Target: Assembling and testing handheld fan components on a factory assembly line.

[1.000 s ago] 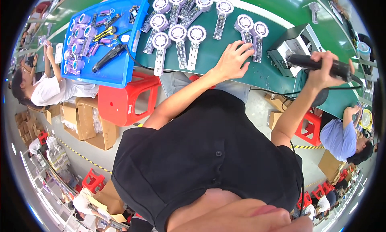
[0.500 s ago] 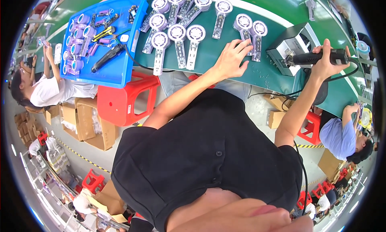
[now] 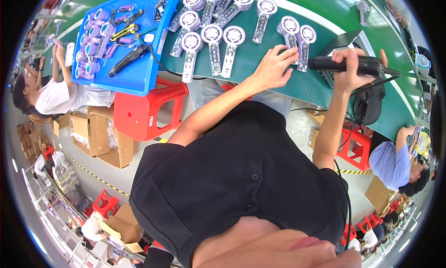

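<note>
My right hand [image 3: 349, 72] is wrapped round a black corded electric screwdriver [image 3: 332, 63]. The tool lies level, its front end pointing left beside the handles of two fans. My left hand [image 3: 275, 69] has its fingers apart, the fingertips resting on the lower handle of a handheld fan [image 3: 289, 26] with its inside parts exposed; the thumb stands away from it. Close on its right lies a second handheld fan [image 3: 306, 35]. Several more purple-and-white fans [image 3: 212, 33] lie on the green table [image 3: 260, 59] to the left, most with open handles.
A blue tray [image 3: 151, 77] at the left holds fans, cutters and another black corded tool [image 3: 127, 61]. A dark box [image 3: 355, 38] stands behind the screwdriver. Small bits [image 3: 306, 87] lie near the table edge. Red stools [image 3: 132, 114] and co-workers are on both sides.
My right hand has brought the screwdriver left and away from the dark box, towards the fans. My left hand stays at the same fan. The view has shifted slightly.
</note>
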`<move>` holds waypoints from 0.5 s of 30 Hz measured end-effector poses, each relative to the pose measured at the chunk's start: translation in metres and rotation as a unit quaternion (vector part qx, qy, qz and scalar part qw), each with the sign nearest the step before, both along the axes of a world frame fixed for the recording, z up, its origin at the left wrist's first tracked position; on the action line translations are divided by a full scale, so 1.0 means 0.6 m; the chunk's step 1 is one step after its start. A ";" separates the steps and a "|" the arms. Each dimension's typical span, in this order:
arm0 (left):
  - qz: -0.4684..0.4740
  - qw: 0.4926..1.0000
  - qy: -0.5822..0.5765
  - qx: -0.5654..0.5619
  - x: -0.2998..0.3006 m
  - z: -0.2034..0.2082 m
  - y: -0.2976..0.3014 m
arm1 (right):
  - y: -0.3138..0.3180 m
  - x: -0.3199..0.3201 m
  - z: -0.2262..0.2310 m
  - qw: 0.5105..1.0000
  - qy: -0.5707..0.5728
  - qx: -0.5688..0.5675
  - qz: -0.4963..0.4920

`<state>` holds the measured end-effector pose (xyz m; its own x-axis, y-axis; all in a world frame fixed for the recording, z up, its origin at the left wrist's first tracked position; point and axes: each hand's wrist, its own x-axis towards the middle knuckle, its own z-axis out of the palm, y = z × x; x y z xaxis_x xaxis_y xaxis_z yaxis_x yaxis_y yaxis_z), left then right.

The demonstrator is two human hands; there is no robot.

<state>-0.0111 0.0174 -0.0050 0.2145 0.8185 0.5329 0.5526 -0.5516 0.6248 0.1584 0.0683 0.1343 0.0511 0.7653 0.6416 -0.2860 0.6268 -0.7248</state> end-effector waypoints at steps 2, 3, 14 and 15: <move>0.001 1.000 -0.001 -0.006 0.000 0.002 0.000 | -0.002 -0.019 -0.010 1.000 -0.002 -0.015 0.001; 0.000 1.000 -0.004 -0.012 0.000 0.003 0.000 | -0.003 -0.023 -0.015 1.000 -0.008 -0.022 -0.004; 0.006 1.000 0.000 -0.008 -0.002 0.003 0.001 | -0.008 -0.046 -0.031 0.999 -0.029 -0.024 -0.013; 0.005 1.000 0.002 -0.004 -0.002 0.004 0.002 | -0.009 -0.048 -0.038 0.999 -0.042 -0.010 -0.013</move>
